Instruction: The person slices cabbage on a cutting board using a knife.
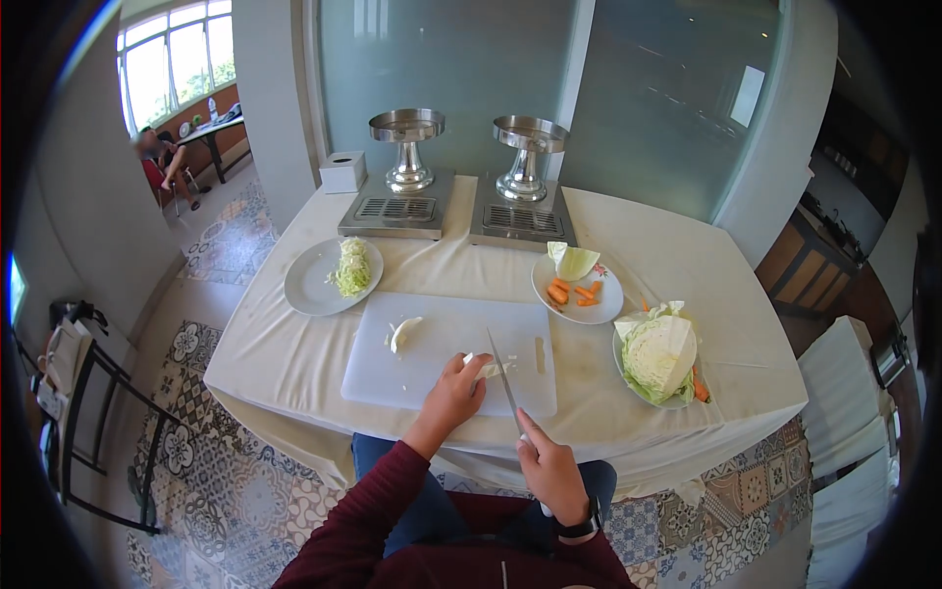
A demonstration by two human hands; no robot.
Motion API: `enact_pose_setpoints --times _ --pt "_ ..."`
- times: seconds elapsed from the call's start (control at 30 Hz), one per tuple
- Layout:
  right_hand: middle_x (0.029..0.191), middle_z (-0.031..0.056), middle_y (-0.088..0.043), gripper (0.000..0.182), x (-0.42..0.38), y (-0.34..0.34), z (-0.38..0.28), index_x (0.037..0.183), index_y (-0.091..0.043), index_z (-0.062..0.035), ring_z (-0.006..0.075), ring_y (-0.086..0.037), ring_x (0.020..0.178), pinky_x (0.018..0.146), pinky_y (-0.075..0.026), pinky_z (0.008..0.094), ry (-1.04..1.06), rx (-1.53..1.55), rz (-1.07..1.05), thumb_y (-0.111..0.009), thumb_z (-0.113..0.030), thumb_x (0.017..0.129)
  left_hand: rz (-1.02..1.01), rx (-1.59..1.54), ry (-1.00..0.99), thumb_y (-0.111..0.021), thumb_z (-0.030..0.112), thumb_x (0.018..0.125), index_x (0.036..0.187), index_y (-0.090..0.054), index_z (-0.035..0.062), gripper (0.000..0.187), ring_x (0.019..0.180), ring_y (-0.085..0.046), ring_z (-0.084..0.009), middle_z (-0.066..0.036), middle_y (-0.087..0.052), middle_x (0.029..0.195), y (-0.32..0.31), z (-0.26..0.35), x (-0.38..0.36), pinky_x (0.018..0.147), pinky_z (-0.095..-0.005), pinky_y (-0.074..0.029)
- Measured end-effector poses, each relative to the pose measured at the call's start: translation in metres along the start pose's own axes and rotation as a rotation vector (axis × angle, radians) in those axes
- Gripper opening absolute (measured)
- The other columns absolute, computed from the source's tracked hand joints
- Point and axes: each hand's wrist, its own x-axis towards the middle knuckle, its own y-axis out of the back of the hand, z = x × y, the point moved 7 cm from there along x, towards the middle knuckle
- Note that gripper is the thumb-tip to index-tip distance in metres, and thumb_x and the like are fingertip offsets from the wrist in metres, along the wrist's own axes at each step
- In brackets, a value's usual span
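Note:
My right hand (552,471) is wrapped round the handle of a knife (503,373), whose blade points up and away over the white cutting board (451,316). Beside the blade, on the board's right half, my left hand (454,393) has its fingers closed on a piece of pale cabbage (481,367). Another cabbage piece (404,335) lies on the left half with small scraps round it. Shredded cabbage (351,269) sits on a grey-white plate (306,283) at the back left.
Behind the board's right end, a plate (610,305) holds carrot pieces (558,293) and a cabbage leaf (574,261). A large cabbage (657,355) stands at the right. Two metal stands (409,177) (521,185) and a tissue box (342,173) are at the back. A person (169,162) sits far left.

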Motion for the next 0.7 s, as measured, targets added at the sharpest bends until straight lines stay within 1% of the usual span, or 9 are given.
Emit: enact_pose_setpoints --times 0.07,0.17,0.27,0.47,0.7 --pt "0.073 0.0223 -0.061 0.049 0.001 -0.005 0.007 0.145 -0.049 -0.0096 0.0372 -0.055 0.059 0.062 -0.049 0.0372 0.009 -0.003 -0.003 -0.056 -0.013 0.096 0.016 -0.013 -0.021 -0.063 0.002 0.084 0.126 -0.056 0.0140 0.045 0.095 -0.060 -0.0455 -0.024 -0.059 0.103 -0.002 -0.003 0.000 0.081 -0.0502 -0.052" --pt "0.077 0.0244 -0.062 0.049 0.002 -0.006 0.008 0.145 -0.049 -0.0098 0.0431 -0.060 0.067 0.064 -0.049 0.0394 0.021 -0.038 0.009 -0.056 -0.014 0.096 -0.002 -0.015 -0.001 -0.064 0.002 0.084 0.126 -0.057 0.0137 0.045 0.094 -0.060 -0.0448 -0.024 -0.058 0.102 -0.002 -0.004 0.001 0.080 -0.0500 -0.052" --pt "0.079 0.0250 -0.062 0.050 0.002 -0.007 0.006 0.145 -0.048 -0.0098 0.0453 -0.061 0.073 0.065 -0.050 0.0423 -0.057 -0.058 -0.050 -0.055 -0.015 0.096 -0.009 -0.016 -0.001 -0.064 0.002 0.084 0.126 -0.057 0.0134 0.044 0.093 -0.060 -0.0441 -0.023 -0.058 0.101 -0.003 -0.006 0.001 0.080 -0.0494 -0.052" --pt "0.074 0.0250 -0.061 0.050 0.000 -0.010 0.004 0.146 -0.047 -0.0097 0.0451 -0.061 0.069 0.061 -0.048 0.0456 0.000 -0.125 -0.033 -0.055 -0.014 0.096 0.010 -0.010 -0.013 -0.063 0.002 0.084 0.126 -0.057 0.0130 0.044 0.091 -0.060 -0.0433 -0.022 -0.058 0.099 -0.001 -0.002 0.001 0.078 -0.0489 -0.052" --pt "0.067 0.0245 -0.058 0.049 -0.008 0.002 -0.007 0.145 -0.048 -0.0094 0.0447 -0.060 0.062 0.058 -0.046 0.0462 -0.048 -0.140 -0.085 -0.054 -0.015 0.097 0.005 -0.004 -0.006 -0.063 0.001 0.083 0.125 -0.057 0.0135 0.044 0.090 -0.060 -0.0431 -0.022 -0.059 0.099 -0.002 -0.004 0.002 0.078 -0.0491 -0.052"
